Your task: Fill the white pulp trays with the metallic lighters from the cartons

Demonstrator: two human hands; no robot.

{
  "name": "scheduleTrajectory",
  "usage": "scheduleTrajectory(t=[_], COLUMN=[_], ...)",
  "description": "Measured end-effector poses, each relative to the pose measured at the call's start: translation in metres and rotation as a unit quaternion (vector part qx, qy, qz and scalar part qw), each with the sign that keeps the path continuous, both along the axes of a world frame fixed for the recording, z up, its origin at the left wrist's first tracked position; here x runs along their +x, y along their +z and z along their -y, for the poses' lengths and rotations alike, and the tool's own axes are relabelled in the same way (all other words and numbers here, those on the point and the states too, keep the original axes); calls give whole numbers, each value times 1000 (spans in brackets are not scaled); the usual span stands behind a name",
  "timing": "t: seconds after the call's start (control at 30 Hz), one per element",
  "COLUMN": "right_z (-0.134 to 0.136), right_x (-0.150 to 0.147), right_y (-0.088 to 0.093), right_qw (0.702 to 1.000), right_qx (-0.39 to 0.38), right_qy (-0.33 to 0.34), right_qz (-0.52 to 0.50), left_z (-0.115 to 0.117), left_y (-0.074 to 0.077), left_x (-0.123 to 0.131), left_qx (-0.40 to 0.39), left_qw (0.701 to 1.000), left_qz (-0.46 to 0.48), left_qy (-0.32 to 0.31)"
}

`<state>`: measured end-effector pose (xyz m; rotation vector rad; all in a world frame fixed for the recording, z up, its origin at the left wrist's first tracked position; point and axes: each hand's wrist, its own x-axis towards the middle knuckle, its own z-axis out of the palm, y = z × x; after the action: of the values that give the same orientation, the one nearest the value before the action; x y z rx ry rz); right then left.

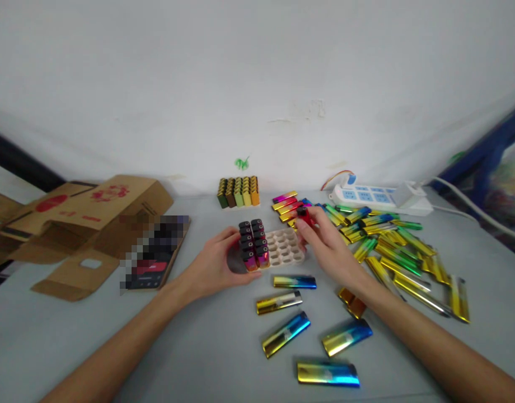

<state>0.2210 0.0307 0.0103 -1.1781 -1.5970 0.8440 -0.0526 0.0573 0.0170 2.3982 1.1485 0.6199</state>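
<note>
A pale tray (285, 246) with rows of holes lies on the table. Its left two rows carry upright lighters (253, 243) with black tops and purple-orange bodies; the holes to their right show bare. My left hand (218, 260) is wrapped round the tray's left end, thumb along the near side and fingers behind. Between the thumb and fingers of my right hand (324, 240) is a red lighter (303, 214) with a black top, held above the tray's right far corner. Several red-gold metallic pieces (288, 206) lie just behind this hand.
Yellow, green and blue shiny sleeves (402, 252) are heaped on the right; several more (286, 334) lie in front of the tray. A filled lighter block (238, 192) stands by the wall. A cardboard box (110, 207), a phone (157, 257) and a power strip (366, 196) flank the work area.
</note>
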Motion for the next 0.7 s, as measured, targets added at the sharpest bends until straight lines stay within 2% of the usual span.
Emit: scheduleTrajectory(t=[0.13, 0.37, 0.5, 0.7], right_z=[-2, -1, -2, -3], right_x=[-3, -8, -8, -6], right_y=[-1, 12, 12, 11], right_qw=[999, 998, 999, 990], right_qx=[16, 3, -9, 51], right_qy=[9, 26, 31, 25], right_qz=[-29, -59, 16, 127], left_z=[2, 4, 5, 5], left_y=[-2, -2, -2, -1], left_x=[2, 5, 8, 7], left_qx=[9, 1, -9, -15], left_qw=[1000, 1000, 1000, 1000], left_qz=[9, 11, 9, -6], left_qy=[-8, -17, -20, -16])
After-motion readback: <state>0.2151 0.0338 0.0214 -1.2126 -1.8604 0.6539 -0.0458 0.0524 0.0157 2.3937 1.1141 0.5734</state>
